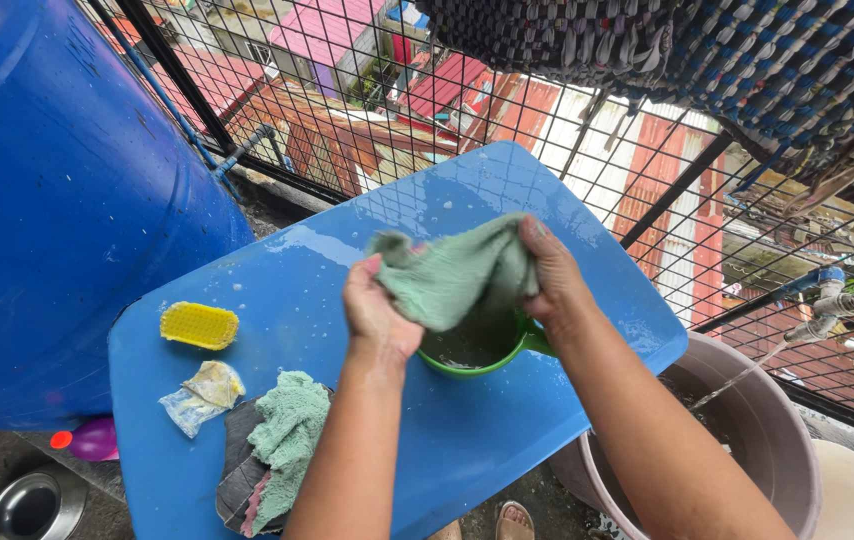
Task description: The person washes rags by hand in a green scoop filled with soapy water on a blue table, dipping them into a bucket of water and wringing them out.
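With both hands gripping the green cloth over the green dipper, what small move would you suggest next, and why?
Probably twist the green cloth tighter. The left hand and right hand hold it bunched right above the green dipper, so wrung water would likely fall into it, not onto the wet blue table.

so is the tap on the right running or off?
Running: a thin stream of water leaves the metal tap by the wire fence and falls toward the large pinkish tub below.

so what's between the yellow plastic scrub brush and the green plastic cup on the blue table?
Head view: only bare, wet blue tabletop between yellow brush and green cup; the left hand hovers above that stretch.
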